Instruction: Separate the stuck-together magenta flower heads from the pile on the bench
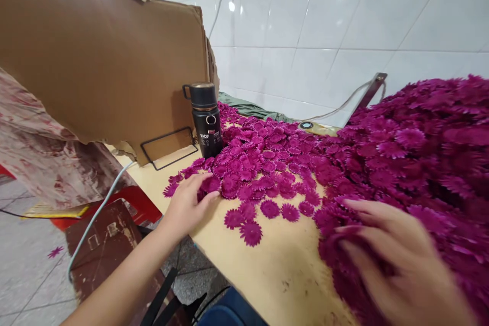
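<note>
Magenta artificial flower heads (252, 163) with toothed petals lie scattered flat over the table. A far deeper heap of the same flower heads (405, 153) rises on the right. My left hand (187, 201) rests at the near left edge of the scatter, its thumb and fingers apart around a few flowers. Over the heap's near side, my right hand (397, 254) is curled, slightly blurred, with a magenta flower head (353, 237) between its thumb and fingers. How many pieces it holds is hidden.
A black vacuum bottle (206, 122) stands behind my left hand, beside a wire frame (168, 147) and a large cardboard sheet (110, 61). White tiles (282, 20) back the pale table (282, 260). A brown wooden stool (110, 249) and a light cable (95, 214) are at lower left.
</note>
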Action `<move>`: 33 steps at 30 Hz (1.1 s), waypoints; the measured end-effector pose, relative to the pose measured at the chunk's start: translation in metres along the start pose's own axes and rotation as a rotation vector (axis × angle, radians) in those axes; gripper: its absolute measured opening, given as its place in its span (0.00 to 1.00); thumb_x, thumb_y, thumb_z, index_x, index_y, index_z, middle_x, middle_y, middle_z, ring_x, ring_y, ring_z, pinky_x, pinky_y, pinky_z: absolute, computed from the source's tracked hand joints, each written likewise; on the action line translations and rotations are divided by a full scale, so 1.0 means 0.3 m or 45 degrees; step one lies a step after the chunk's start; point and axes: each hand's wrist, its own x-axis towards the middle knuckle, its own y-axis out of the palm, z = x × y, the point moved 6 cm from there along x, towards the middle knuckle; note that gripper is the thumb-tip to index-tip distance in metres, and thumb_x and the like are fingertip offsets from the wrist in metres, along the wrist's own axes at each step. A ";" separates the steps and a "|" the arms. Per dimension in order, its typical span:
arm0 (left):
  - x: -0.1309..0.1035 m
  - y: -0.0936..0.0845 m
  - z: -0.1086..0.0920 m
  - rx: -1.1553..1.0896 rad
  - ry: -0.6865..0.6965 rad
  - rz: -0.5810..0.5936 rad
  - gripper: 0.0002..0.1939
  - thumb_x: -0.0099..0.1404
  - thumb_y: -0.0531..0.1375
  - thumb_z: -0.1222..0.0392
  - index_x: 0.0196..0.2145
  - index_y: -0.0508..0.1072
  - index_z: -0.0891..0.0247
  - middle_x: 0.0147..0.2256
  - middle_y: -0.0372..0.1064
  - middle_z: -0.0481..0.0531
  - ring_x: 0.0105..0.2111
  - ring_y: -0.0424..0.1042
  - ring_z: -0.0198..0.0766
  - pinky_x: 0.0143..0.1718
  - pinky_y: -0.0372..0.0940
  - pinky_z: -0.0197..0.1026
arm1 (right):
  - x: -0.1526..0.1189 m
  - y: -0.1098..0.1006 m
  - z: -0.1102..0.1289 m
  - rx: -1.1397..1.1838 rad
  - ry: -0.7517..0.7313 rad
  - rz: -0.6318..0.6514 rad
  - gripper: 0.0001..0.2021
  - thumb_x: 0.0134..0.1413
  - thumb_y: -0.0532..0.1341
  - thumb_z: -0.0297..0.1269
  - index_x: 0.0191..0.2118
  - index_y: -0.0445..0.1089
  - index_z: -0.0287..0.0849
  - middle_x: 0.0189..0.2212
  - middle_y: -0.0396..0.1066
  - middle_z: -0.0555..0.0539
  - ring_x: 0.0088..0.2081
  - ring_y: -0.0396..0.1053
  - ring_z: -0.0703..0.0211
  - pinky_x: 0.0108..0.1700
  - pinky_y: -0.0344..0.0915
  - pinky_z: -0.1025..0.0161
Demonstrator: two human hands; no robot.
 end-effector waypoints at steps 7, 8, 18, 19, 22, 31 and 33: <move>-0.010 0.006 0.042 -0.173 -0.147 -0.022 0.24 0.56 0.52 0.46 0.45 0.66 0.64 0.46 0.68 0.59 0.48 0.65 0.48 0.50 0.58 0.52 | 0.138 0.362 0.311 0.274 -0.148 0.705 0.09 0.53 0.54 0.34 0.31 0.71 0.38 0.55 0.55 0.39 0.58 0.45 0.44 0.53 0.52 0.48; -0.012 0.010 0.047 -0.192 -0.153 -0.024 0.24 0.56 0.53 0.46 0.45 0.66 0.64 0.45 0.68 0.59 0.47 0.66 0.48 0.50 0.58 0.52 | 0.142 0.392 0.319 0.259 -0.128 0.745 0.09 0.53 0.54 0.33 0.33 0.71 0.38 0.52 0.58 0.39 0.55 0.49 0.46 0.51 0.54 0.50; -0.018 0.017 0.026 -0.091 -0.074 0.050 0.24 0.57 0.53 0.47 0.46 0.66 0.65 0.46 0.68 0.60 0.47 0.66 0.49 0.47 0.61 0.52 | -0.014 0.354 0.244 -0.040 -0.148 0.623 0.06 0.48 0.55 0.23 0.31 0.67 0.38 0.31 0.68 0.44 0.33 0.61 0.56 0.35 0.60 0.59; -0.020 0.016 0.003 -0.064 -0.025 0.057 0.24 0.57 0.53 0.47 0.46 0.66 0.64 0.45 0.68 0.60 0.46 0.66 0.50 0.47 0.61 0.53 | -0.029 0.331 0.232 -0.081 -0.188 0.580 0.06 0.47 0.55 0.23 0.31 0.67 0.38 0.29 0.68 0.44 0.32 0.61 0.56 0.33 0.59 0.59; -0.029 0.024 -0.068 -0.009 0.145 0.112 0.22 0.58 0.52 0.49 0.47 0.65 0.63 0.43 0.70 0.58 0.44 0.67 0.49 0.45 0.62 0.52 | -0.073 0.254 0.194 -0.247 -0.309 0.477 0.08 0.46 0.54 0.22 0.32 0.67 0.37 0.28 0.68 0.43 0.30 0.61 0.55 0.31 0.59 0.60; -0.026 0.043 -0.114 0.233 0.265 0.062 0.23 0.52 0.48 0.69 0.45 0.68 0.64 0.48 0.64 0.60 0.49 0.62 0.50 0.45 0.61 0.52 | -0.146 0.068 0.053 -0.482 -0.056 0.361 0.12 0.46 0.49 0.23 0.29 0.70 0.39 0.39 0.69 0.39 0.48 0.58 0.46 0.44 0.61 0.48; -0.028 0.046 -0.144 0.227 0.322 0.039 0.21 0.53 0.49 0.68 0.45 0.69 0.62 0.47 0.65 0.59 0.48 0.63 0.49 0.45 0.60 0.53 | -0.125 0.075 0.066 -0.394 0.000 0.381 0.11 0.45 0.51 0.24 0.27 0.70 0.40 0.43 0.67 0.39 0.52 0.54 0.45 0.47 0.60 0.47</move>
